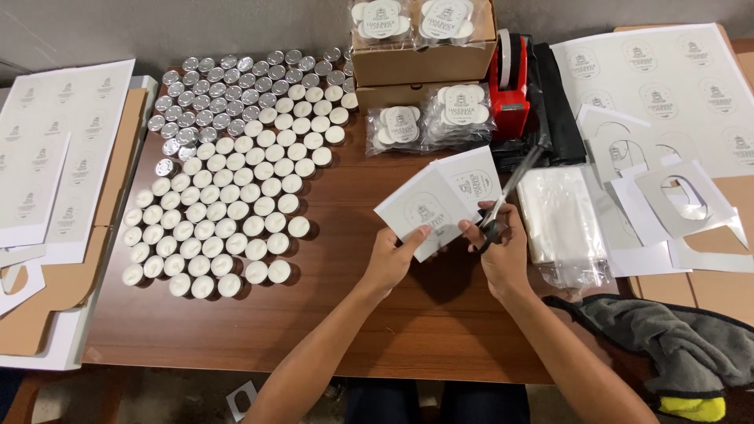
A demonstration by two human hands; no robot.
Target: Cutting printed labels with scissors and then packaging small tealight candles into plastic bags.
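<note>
Left hand (390,257): it pinches the near edge of the white square sheet of printed label paper (440,202), thumb on top, fingers under.
Right hand (498,243): its fingers are through the loops of the black-handled scissors (510,192) and closed around them. The blades point up and away, just past the right side of the paper.
Where the paper is: held up in the air over the middle of the brown wooden counter (345,306), a bit toward the near edge.
Doing it well: I think it helps to keep the paper flat and tight, turn the paper and not the scissors, and keep the holding thumb away from the blades.
Arm pose: both bare forearms come in from the near edge and bend toward each other, so the hands sit close together.
Left part of the counter: rows of small round white candles (224,216), with shiny silver cups (220,90) behind them at the far edge.
Far edge: brown cardboard boxes (420,63) and a red tape holder (509,86).
Right side: a stack of clear plastic bags (561,220) and cut white sheets (667,118).
Near right corner: a grey cloth (675,345).
</note>
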